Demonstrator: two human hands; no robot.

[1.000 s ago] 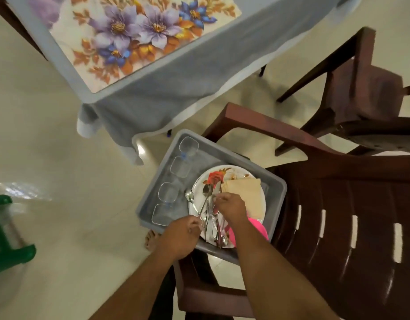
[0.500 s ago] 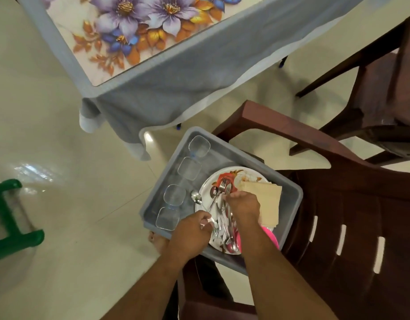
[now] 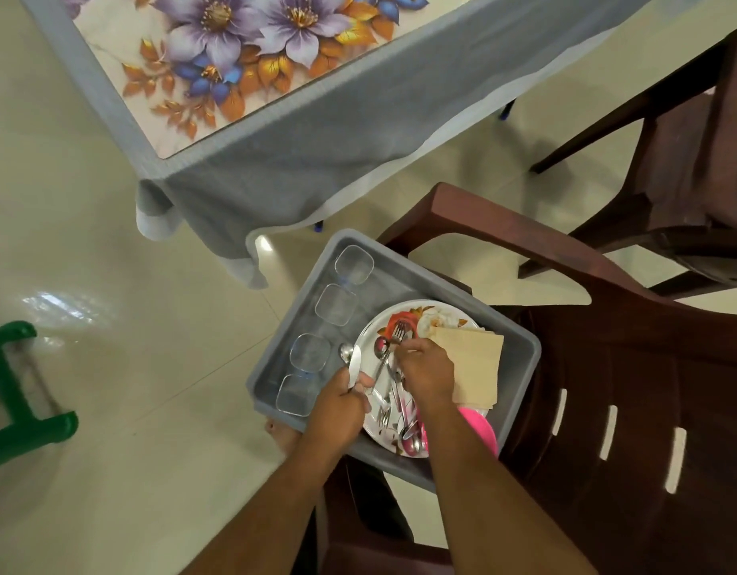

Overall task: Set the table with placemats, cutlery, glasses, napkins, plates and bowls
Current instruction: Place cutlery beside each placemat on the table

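Note:
A grey tub (image 3: 520,346) rests on a brown chair. Inside it lie several clear square glasses (image 3: 336,305), a flowered plate (image 3: 441,315), beige napkins (image 3: 476,367), a pink bowl (image 3: 479,427) and loose cutlery (image 3: 400,412). My left hand (image 3: 338,408) grips a knife and a spoon (image 3: 350,361), their ends pointing up over the tub. My right hand (image 3: 427,373) pinches a fork (image 3: 398,332) above the plate. A flowered placemat (image 3: 242,64) lies on the table's grey cloth (image 3: 317,159).
The brown chair (image 3: 607,408) under the tub fills the lower right. A second brown chair (image 3: 690,159) stands at the right, near the table. A green stool (image 3: 22,392) sits at the left on the pale tiled floor. My bare foot (image 3: 282,435) shows below the tub.
My left hand has lifted a knife and spoon out of the pile. My right hand has picked through the cutlery and now holds a fork by its handle. The view shifted slightly.

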